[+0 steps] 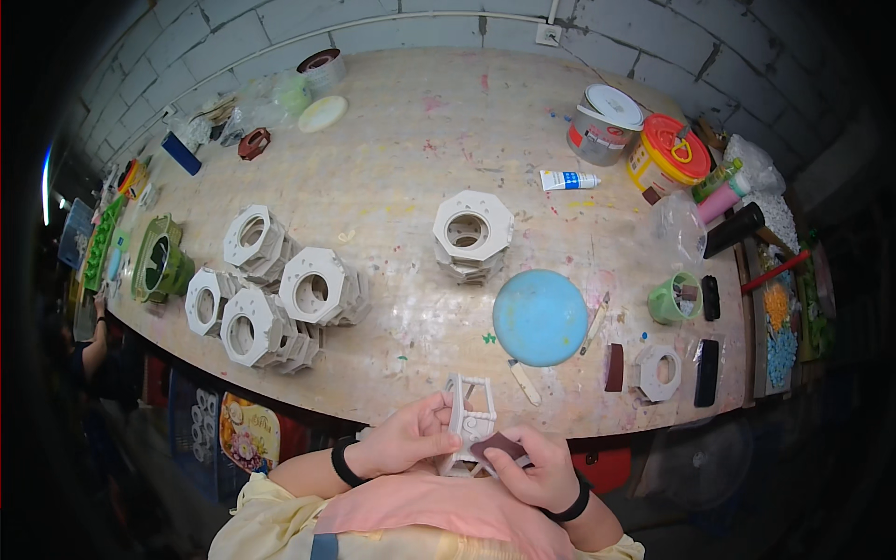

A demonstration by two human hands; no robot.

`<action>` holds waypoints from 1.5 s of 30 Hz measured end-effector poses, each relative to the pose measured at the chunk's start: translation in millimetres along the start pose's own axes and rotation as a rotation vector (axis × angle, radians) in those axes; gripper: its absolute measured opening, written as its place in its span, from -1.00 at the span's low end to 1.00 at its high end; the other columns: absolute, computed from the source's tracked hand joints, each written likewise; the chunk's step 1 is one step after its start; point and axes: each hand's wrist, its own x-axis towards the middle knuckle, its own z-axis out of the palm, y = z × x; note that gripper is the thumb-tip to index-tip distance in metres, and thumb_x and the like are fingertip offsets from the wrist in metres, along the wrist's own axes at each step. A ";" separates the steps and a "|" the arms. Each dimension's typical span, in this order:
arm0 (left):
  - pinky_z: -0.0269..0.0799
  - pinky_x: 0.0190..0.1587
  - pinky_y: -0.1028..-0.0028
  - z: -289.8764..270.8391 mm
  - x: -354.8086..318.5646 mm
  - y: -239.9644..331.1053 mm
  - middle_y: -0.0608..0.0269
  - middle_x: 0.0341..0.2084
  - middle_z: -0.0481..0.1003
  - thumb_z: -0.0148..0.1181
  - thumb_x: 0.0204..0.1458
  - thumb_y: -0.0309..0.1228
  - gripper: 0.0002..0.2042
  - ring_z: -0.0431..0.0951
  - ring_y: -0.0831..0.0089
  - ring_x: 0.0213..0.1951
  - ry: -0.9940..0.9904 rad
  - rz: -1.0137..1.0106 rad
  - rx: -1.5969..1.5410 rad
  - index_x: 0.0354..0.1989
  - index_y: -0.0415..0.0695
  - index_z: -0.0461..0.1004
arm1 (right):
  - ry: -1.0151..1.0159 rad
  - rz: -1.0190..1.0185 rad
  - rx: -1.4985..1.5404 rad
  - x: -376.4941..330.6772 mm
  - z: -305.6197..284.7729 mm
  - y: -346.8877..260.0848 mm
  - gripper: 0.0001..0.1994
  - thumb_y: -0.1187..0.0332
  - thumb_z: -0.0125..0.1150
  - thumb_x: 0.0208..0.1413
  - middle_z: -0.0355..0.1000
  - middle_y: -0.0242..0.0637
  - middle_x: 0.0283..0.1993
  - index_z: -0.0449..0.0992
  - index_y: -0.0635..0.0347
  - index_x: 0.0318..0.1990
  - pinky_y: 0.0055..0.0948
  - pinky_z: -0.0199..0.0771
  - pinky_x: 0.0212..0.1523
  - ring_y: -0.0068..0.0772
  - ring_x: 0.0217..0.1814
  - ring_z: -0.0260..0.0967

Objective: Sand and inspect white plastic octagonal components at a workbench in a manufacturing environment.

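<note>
Off-white, openwork moulded frame with scrolled relief [478,425]: held in front of the torso at the near edge of the table, and the centre of the clock face used below. At 9 o'clock, the left hand [411,440] pinches the frame's side wall between thumb and fingers. At 4 o'clock, the right hand [539,469] pinches a thin, dark-brown, flat sheet [497,448] between thumb and fingers; the sheet appears to touch the lower part of the frame, though the fingers partly hide the contact. Dark bands encircle both wrists.

Farther out, on the pale, paint-flecked wooden table [392,187], a cream-handled tool [525,383] lies near the frame toward 2 o'clock, with a round, light-blue disc [540,318] at 1 o'clock. Also at 2 o'clock are a reddish-brown rectangular strip [613,368] and, beyond it, a light-green cup [665,304]. Between 2 and 3 o'clock lies an off-white octagonal ring [646,375]. At 12 o'clock stands an off-white octagonal openwork piece with a round opening [497,235]; at 10 o'clock, similar pieces [350,289] form a close cluster.
</note>
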 end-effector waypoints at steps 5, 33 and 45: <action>0.33 0.00 0.42 -1.0 -0.3 1.8 0.08 -0.07 0.35 0.15 -0.02 -0.48 -0.49 0.41 0.39 -0.05 -0.002 -0.035 0.003 0.09 -0.28 0.07 | 0.284 0.009 -0.210 6.9 -1.0 5.0 -0.86 0.45 0.20 -0.07 0.43 -0.21 -0.56 0.43 0.30 -0.35 -0.52 0.35 -0.58 -0.40 -0.59 0.42; 0.42 -0.19 0.55 6.9 -3.2 3.5 0.10 -0.08 0.34 0.09 0.00 -0.56 -0.52 0.45 0.52 -0.16 -0.037 -0.026 0.089 0.09 -0.26 0.06 | 0.110 -0.006 -0.010 7.5 11.1 -6.9 -0.83 0.50 0.21 -0.08 0.45 -0.14 -0.51 0.40 0.32 -0.31 -0.50 0.38 -0.53 -0.32 -0.54 0.44; 0.38 -0.09 0.52 2.8 -2.7 0.3 0.08 -0.07 0.31 0.02 0.01 -0.64 -0.59 0.42 0.45 -0.09 -0.053 -0.034 0.059 0.04 -0.26 0.07 | 0.384 -0.032 -0.267 14.9 2.2 3.5 -0.79 0.50 0.17 -0.06 0.43 -0.07 -0.49 0.38 0.34 -0.23 -0.43 0.40 -0.51 -0.20 -0.52 0.43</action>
